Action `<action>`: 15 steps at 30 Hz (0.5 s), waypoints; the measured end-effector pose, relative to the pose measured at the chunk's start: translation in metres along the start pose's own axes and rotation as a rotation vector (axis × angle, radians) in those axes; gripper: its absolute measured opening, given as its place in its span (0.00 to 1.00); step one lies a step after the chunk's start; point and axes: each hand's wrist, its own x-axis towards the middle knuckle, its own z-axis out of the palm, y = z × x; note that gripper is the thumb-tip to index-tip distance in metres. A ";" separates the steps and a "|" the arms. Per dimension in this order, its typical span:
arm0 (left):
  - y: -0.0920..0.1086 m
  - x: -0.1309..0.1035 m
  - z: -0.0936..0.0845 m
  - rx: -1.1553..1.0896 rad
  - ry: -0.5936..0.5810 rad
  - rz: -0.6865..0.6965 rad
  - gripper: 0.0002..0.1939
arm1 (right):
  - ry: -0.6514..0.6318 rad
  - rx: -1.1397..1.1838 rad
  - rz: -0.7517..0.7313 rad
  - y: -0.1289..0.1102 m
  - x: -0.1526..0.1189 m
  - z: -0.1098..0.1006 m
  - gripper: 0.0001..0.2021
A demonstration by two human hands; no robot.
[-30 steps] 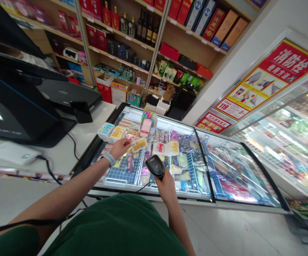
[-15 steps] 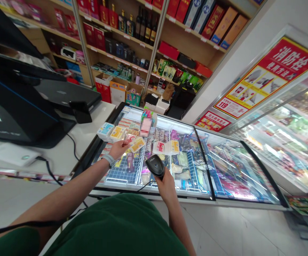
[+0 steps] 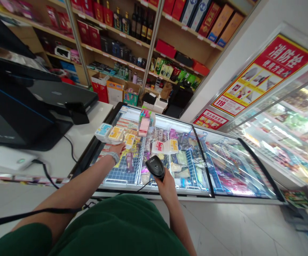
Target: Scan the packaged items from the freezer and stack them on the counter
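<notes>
Head view: beyond and left of the barcode scanner (image 3: 155, 166) clasped in the right hand (image 3: 167, 184), the yellow-labelled pack (image 3: 129, 139) points lengthwise away just past the nearer left hand (image 3: 119, 148), whose finger closure I cannot tell.

White light, soft edges

White light fills the chest freezer (image 3: 250, 201); glare streaks its glass lid (image 3: 236, 156) toward the right end. Over the freezer, your barcode scanner (image 3: 155, 166) looks fairly sharp. Left of the freezer you see a dark, stretched point-of-sale terminal (image 3: 17, 113); right of the freezer, a bright, blurred display case (image 3: 300, 124).
</notes>
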 end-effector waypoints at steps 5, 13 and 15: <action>-0.004 0.000 0.005 -0.021 0.046 -0.069 0.12 | -0.010 0.017 0.014 0.002 0.000 -0.001 0.10; -0.024 -0.022 0.019 0.024 -0.058 -0.026 0.10 | 0.000 0.023 0.065 0.004 -0.002 -0.005 0.09; -0.029 -0.024 0.026 0.063 -0.120 -0.027 0.10 | 0.020 0.025 0.073 0.006 -0.004 -0.006 0.09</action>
